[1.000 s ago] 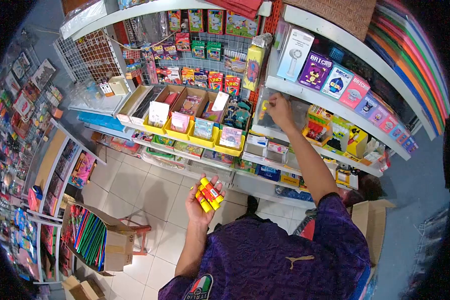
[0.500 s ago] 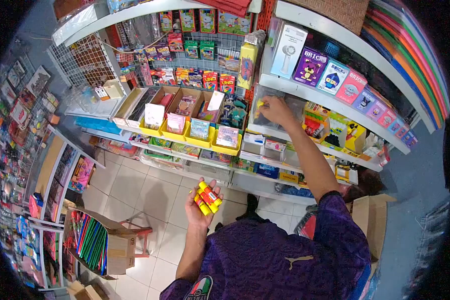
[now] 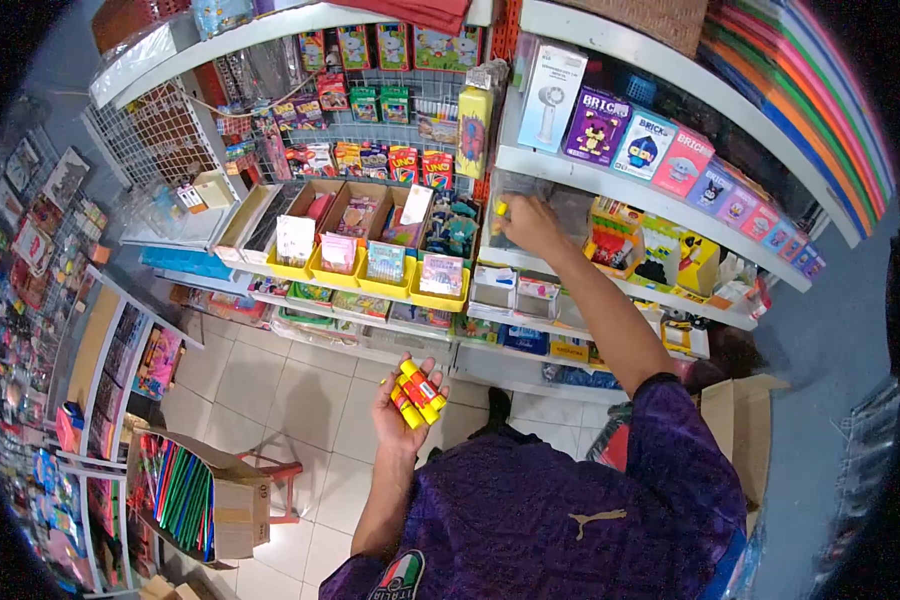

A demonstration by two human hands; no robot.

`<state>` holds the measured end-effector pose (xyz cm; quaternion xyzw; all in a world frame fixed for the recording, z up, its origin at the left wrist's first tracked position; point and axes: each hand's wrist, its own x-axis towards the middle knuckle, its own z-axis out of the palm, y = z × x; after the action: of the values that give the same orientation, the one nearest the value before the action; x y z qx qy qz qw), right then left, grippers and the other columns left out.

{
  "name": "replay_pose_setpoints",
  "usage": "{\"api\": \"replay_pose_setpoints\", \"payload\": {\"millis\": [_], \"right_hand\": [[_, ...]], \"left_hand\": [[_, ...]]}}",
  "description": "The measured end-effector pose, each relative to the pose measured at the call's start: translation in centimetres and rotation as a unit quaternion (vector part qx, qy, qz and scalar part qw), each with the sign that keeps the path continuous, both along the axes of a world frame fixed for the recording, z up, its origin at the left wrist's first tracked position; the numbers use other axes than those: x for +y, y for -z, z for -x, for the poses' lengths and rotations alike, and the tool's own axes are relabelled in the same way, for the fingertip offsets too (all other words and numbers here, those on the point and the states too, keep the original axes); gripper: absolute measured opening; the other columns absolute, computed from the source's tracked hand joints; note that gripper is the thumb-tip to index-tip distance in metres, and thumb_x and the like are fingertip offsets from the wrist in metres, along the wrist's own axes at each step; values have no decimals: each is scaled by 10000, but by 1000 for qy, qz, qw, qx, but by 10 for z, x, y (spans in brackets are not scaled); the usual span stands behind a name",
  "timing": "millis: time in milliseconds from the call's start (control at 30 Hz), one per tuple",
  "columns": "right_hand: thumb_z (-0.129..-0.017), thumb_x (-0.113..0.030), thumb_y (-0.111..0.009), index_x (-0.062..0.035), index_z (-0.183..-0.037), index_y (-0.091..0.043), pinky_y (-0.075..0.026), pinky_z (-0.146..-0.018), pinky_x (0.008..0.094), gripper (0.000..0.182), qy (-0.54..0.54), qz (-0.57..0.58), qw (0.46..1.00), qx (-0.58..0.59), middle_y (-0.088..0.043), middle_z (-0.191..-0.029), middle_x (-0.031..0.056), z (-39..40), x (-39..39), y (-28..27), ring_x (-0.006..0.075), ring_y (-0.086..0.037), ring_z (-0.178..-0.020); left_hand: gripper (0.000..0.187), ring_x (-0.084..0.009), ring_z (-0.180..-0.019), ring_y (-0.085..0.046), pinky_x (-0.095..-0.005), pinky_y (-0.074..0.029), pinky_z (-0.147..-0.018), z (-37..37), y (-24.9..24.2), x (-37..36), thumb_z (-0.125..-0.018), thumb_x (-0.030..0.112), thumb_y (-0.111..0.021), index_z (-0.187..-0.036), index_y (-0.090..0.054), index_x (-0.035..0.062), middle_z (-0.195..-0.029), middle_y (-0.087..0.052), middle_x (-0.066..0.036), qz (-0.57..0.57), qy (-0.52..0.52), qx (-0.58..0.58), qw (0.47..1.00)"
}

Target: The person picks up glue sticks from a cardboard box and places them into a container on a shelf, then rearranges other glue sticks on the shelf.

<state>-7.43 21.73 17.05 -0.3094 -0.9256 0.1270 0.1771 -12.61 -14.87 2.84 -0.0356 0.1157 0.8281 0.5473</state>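
Note:
Several yellow glue sticks [image 3: 422, 388] with red labels lie across the palm of my left hand [image 3: 396, 424]. That hand is held low over the floor, palm up, its fingers curled around them. My right hand [image 3: 532, 229] reaches forward into the shelf compartment [image 3: 560, 205] under the boxed toys. Between its fingertips shows the yellow end of a glue stick [image 3: 500, 209]. The rest of that stick is mostly hidden by the hand.
Left of my right hand stand yellow trays [image 3: 385, 283] of small goods. Brick toy boxes [image 3: 598, 128] line the shelf above it. At lower left, a cardboard box [image 3: 240, 507] of pens sits on a red stool [image 3: 285, 478]. Another carton [image 3: 745, 430] stands at right.
The view has shifted, so the shelves sit slightly further left. My right hand stays at the compartment with its fingers turned a little. My left hand keeps its hold on the glue sticks.

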Motion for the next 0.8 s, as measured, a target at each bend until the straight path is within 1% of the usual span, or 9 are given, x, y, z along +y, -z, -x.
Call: {"api": "replay_pose_setpoints", "payload": {"millis": [67,167,267,367,467,567,667,800], "right_hand": [[-853,-238,-734,14,-1215,-660,-524,-908,499,447,-5,5,1000,-19,-707,-1021,269,-2,2,-2,440,-672,-1005],[-862,-240,-733,21,-1246,-646,-510,-952,491,472,-38,5,999,-26,-690,-1104,276,-3,11,-1,445,-652,-1059],[-865,-226,-731,17,-1259,-639,-501,-971,484,471,-14,5,999,-29,-672,-1163,278,-7,-5,-12,445,-637,-1093],[-868,-201,-726,22,-1249,-644,-511,-943,487,449,-9,-3,1000,-15,-680,-1126,281,-8,-12,-13,447,-645,-1065],[-868,-179,-721,21,-1225,-657,-517,-910,496,415,-23,-21,1000,4,-678,-1096,291,-3,6,10,446,-650,-1045],[-864,-165,-722,15,-1152,-686,-523,-866,511,341,-10,-28,999,28,-686,-1031,291,-2,0,8,448,-664,-992],[-857,-152,-724,11,-1070,-700,-530,-836,521,269,-5,-33,999,22,-695,-972,283,0,3,13,451,-675,-940],[-834,-171,-746,7,-1017,-703,-533,-807,530,260,-27,-54,998,-22,-697,-914,275,5,14,11,458,-677,-894]], "left_hand": [[502,-340,-1113,-635,-540,-495,-983,0,-1,-2,-979,375,-549,-1425,-496,151,-1328,-604,-189,1,-7,2,1000],[514,-340,-1111,-635,-539,-496,-983,-1,-1,-5,-971,378,-565,-1428,-495,152,-1331,-604,-187,9,-13,4,1000],[521,-340,-1114,-634,-538,-496,-984,-2,0,-8,-963,379,-579,-1426,-497,156,-1329,-606,-185,3,-13,4,1000],[518,-337,-1117,-632,-535,-495,-985,-4,3,-10,-958,379,-586,-1420,-505,159,-1318,-612,-179,5,-8,-1,1000],[505,-334,-1114,-633,-531,-492,-985,-7,5,-12,-957,377,-588,-1408,-515,162,-1301,-620,-174,13,-4,-7,1000],[494,-334,-1110,-633,-528,-489,-985,-8,4,-8,-957,377,-588,-1397,-523,162,-1287,-627,-172,19,-3,-12,1000],[484,-339,-1107,-632,-529,-488,-985,-8,7,-5,-958,375,-585,-1388,-530,161,-1286,-627,-173,14,2,-13,1000],[476,-347,-1110,-630,-542,-491,-978,-8,3,3,-958,370,-583,-1384,-535,163,-1303,-614,-180,-3,21,-11,1000]]}}
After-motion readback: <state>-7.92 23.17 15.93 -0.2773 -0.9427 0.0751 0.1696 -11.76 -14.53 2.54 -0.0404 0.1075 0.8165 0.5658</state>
